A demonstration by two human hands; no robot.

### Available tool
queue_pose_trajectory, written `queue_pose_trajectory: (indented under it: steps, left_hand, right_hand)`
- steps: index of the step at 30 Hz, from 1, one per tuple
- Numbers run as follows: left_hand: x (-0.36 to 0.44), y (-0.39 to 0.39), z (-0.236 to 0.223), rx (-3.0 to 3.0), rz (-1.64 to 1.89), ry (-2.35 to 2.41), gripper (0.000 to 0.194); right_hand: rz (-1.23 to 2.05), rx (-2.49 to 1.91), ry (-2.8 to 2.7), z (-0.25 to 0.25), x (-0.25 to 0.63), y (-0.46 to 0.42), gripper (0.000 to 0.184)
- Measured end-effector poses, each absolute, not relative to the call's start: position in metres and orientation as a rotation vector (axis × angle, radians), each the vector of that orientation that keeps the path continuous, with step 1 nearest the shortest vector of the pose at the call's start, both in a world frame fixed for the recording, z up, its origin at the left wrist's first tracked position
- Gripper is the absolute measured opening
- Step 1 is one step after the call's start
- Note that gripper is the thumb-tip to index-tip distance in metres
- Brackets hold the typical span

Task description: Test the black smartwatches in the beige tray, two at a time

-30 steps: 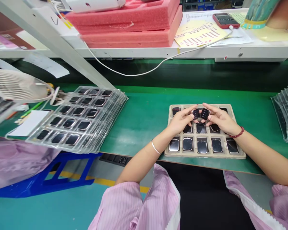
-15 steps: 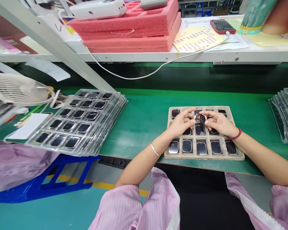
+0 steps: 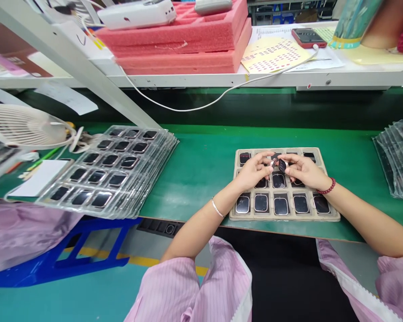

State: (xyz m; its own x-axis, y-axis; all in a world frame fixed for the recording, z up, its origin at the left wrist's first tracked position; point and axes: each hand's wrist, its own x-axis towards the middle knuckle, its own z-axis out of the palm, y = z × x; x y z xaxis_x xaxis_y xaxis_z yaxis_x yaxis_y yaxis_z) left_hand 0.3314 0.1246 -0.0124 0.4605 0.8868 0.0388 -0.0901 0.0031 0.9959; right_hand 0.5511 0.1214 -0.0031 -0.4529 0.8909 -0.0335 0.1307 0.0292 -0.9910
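Observation:
Over the back part of a beige tray (image 3: pixel 285 218), my two hands are close together. My right hand (image 3: pixel 305 172) is closed, pinching a small dark smartwatch body (image 3: pixel 282 165) tilted on edge. My left hand (image 3: pixel 256 170) is closed in a pinch on a thin dark-and-silver piece (image 3: pixel 274 163); whether it joins the watch body I cannot tell. Square smartwatch bodies with black screens and light metal rims, such as one watch (image 3: pixel 281 206) in the front row, lie in the tray's pockets. My hands hide part of the back rows.
Left on the green table (image 3: pixel 195 174) stands a stack of clear trays (image 3: pixel 109 179) holding watches, near a white fan (image 3: pixel 30 125). Another clear tray stack (image 3: pixel 398 161) is at the right. Above runs a shelf with red foam (image 3: pixel 181 49), a phone (image 3: pixel 309 37) and a hanging white cable (image 3: pixel 188 109).
The view has shifted very slightly. Both hands stay over the tray, holding the same pieces; the dark watch body looks turned only a little.

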Motion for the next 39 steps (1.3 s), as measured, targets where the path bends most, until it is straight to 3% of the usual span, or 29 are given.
queue_pose_trajectory:
  steps: [11,18,32,34,39]
  left_hand:
    - [0.331,0.124,-0.013,1.350,0.898,0.799,0.053]
    - [0.333,0.126,-0.013,1.319,0.958,0.853,0.041]
    - [0.334,0.122,-0.002,1.296,0.904,0.947,0.037]
    - [0.335,0.129,0.000,1.358,0.887,1.006,0.025]
    - [0.358,0.157,0.002,1.824,0.909,1.173,0.012]
  right_hand:
    - [1.491,-1.071,-1.674,-0.003,0.551,0.121,0.053]
    - [1.543,-0.979,-1.586,-0.007,0.551,0.125,0.052]
    - [1.487,-1.032,-1.612,0.003,0.549,0.121,0.036]
    - [1.331,-1.095,-1.605,0.007,0.554,0.128,0.027]
    - [0.512,-1.351,-1.908,0.002,0.569,0.157,0.013]
